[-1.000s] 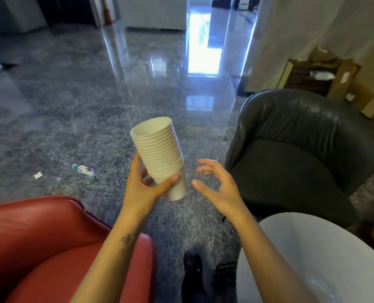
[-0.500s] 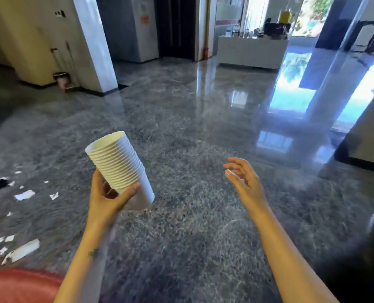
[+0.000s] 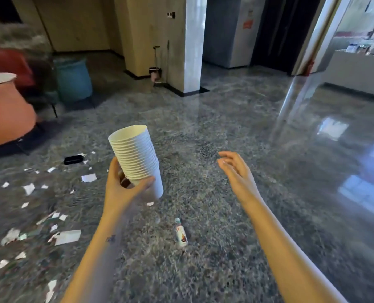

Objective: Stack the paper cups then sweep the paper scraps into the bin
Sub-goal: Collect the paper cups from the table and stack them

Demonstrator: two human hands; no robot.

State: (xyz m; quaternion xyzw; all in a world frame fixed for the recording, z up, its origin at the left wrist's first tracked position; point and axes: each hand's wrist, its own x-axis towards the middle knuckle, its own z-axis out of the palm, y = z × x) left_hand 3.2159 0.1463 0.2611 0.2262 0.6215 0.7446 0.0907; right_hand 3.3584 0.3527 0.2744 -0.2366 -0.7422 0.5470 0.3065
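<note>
A tall stack of white paper cups [image 3: 135, 156] is held upright, tilted slightly left, in front of me. My left hand [image 3: 122, 189] grips the stack near its base, thumb across the front. To the right, my right hand [image 3: 236, 169] hangs in the air with relaxed fingers and holds nothing. White paper scraps [image 3: 67, 237] lie scattered over the grey stone floor at the left. A broom and dustpan [image 3: 155, 71] lean by the pillar at the back. A blue bin [image 3: 73, 80] stands at the back left.
An orange round seat [image 3: 4, 114] with a white top fills the left edge. A small black object [image 3: 73, 159] lies among the scraps. A small bottle [image 3: 181, 235] lies on the floor below my hands. The glossy floor stretches right toward a white counter [image 3: 361, 73].
My view has swung left, away from the black chair, and now takes in the scraps, bin and orange seat. My left hand still grips the cup stack; my right hand stays empty.
</note>
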